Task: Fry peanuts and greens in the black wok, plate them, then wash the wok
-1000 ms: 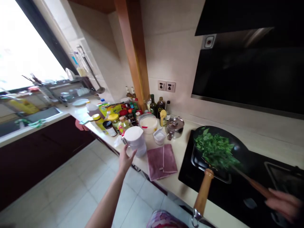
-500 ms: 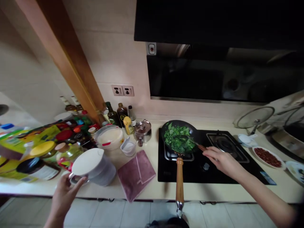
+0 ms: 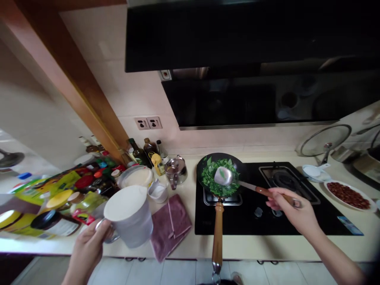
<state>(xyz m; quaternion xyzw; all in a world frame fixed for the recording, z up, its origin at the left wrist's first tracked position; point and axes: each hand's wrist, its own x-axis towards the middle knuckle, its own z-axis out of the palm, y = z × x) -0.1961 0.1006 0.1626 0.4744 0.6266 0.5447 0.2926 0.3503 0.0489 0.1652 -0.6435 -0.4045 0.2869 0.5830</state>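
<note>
My left hand [image 3: 90,245] is closed round the handle of a translucent pitcher [image 3: 132,221] with a white lid, at the counter's front left. My right hand [image 3: 292,209] grips the wooden handle of a metal spatula [image 3: 224,176]. The spatula's blade is over chopped green leaves [image 3: 212,178] in a black wok [image 3: 239,168]. The wok sits on the left burner of the black stove [image 3: 237,221], its wooden handle pointing toward me. A folded purple cloth [image 3: 173,229] lies between the pitcher and the stove.
Jars, bottles and packets crowd the left counter, with a yellow-lidded jar [image 3: 59,199] among them. A glass teapot [image 3: 175,170] and a small white container [image 3: 158,192] stand behind the cloth. At right are a plate of red-brown pieces [image 3: 350,194], a small white bowl [image 3: 314,172] and a glass lid [image 3: 325,140].
The spatula has turned so its blade shows above the leaves, and my right hand has moved right and slightly down. The pitcher and my left hand have shifted right in view.
</note>
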